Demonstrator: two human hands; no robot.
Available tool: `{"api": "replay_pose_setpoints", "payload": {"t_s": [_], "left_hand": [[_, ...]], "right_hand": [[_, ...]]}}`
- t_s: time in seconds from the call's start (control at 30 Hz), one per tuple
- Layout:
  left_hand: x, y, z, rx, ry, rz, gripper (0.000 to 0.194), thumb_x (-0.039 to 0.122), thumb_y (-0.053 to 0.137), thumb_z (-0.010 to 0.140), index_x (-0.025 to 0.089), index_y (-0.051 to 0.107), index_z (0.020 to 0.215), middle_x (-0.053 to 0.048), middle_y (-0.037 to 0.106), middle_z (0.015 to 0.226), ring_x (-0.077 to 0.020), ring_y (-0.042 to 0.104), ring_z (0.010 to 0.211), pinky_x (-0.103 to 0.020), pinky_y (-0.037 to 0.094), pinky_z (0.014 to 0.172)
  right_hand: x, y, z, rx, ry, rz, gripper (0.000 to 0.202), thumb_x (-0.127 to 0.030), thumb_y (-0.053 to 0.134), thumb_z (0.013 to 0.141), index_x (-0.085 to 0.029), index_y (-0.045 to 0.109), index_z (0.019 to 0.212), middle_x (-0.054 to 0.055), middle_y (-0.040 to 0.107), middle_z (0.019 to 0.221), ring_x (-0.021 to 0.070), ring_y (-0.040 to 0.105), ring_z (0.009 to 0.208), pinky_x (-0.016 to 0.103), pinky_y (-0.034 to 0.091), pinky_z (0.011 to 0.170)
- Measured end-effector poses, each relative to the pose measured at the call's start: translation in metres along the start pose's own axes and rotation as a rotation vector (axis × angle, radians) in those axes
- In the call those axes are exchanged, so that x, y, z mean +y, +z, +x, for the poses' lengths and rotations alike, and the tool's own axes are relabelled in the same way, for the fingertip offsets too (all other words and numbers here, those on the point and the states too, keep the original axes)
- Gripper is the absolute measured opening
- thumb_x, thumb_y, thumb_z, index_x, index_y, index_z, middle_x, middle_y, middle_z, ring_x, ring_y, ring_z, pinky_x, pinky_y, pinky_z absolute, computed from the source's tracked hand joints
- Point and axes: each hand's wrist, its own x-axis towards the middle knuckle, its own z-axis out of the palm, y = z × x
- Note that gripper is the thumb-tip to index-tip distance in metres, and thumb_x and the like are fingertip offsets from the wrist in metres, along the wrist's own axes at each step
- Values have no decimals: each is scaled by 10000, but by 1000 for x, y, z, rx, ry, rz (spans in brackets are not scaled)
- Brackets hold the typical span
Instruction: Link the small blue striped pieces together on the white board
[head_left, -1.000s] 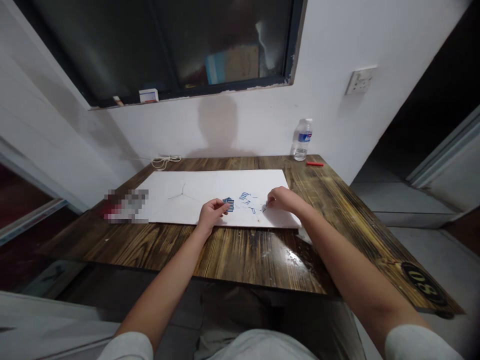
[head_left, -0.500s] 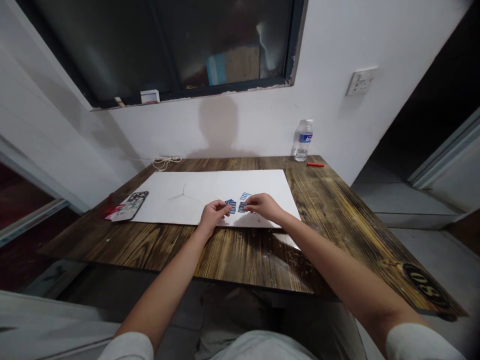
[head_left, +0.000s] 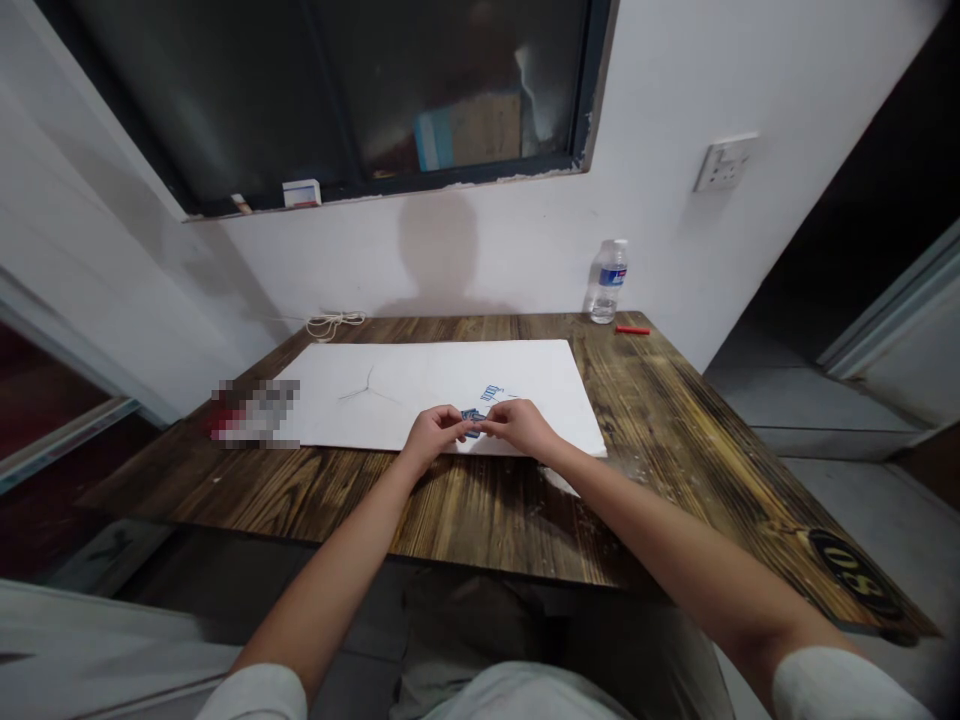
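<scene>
Worktop [head_left: 480, 515]: brown wood with dark grain, a round dark number disc [head_left: 855, 575] at its near right corner.
Left hand [head_left: 433, 437]: grip clamped on the blue pieces [head_left: 472, 420], thumb against fingers.
Right hand [head_left: 521, 428]: grip pinched on the same pieces from the other side, fingertips close to the left's.
Blue pieces: small, flat, blue with paler, greyish parts; partly covered by fingers, so count and outline cannot be told; held between both hands, over the near edge of the white board.
White board [head_left: 420, 365]: long, pale, lying on the worktop.
Blue striped figure [head_left: 491, 393]: on the board just beyond the hands; drawn or loose, cannot tell.
Thin dark lines [head_left: 367, 388]: three strokes meeting, left of the hands.
Red pen-like stick [head_left: 633, 330]: near the far right corner.
Bottle [head_left: 609, 283]: clear, blue-labelled, upright near the wall.
</scene>
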Motion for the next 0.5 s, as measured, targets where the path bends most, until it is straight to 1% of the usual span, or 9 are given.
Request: {"api": "replay_pose_setpoints", "payload": {"t_s": [0.1,0.17,0.27,0.3,0.4,0.5], "left_hand": [[-1,0,1,56,6,-25,296,389,748,627,150,576,647,2,600,585,-102,531,509,-218,398,509],[-2,-2,2,113,7,-38,301,391,750,623,152,569,654,7,594,586,-97,524,504,-211,390,498],[-5,-4,5,198,-13,-45,320,411,754,608,160,564,666,18,580,571,-97,518,492,-205,382,474],[-5,-5,5,223,-22,-48,328,416,757,599,162,563,666,20,577,567,-96,518,488,-204,381,469],[-7,-6,7,262,-41,-51,340,430,761,584,165,564,665,23,576,561,-94,522,484,-199,381,459],[-7,-6,8,269,-44,-49,353,449,761,571,169,564,658,25,579,557,-97,527,481,-201,386,453]], "right_hand": [[0,-12,3,26,20,15,410,-535,572,763,-151,684,674,14,644,591,108,533,550,202,346,522],[5,-25,5,82,45,-12,430,-543,538,785,-148,681,693,24,654,617,117,545,562,208,356,533],[18,-44,9,150,67,-145,376,-503,533,808,-164,690,768,34,685,720,134,582,644,215,376,584],[23,-49,10,146,67,-211,337,-476,548,808,-173,693,782,35,692,757,139,590,675,217,380,605],[33,-57,11,39,51,-434,236,-406,594,796,-200,704,829,39,695,854,151,597,753,224,378,657],[34,-56,9,-65,58,-600,235,-400,604,791,-208,708,878,52,682,919,163,592,804,230,371,666]]}}
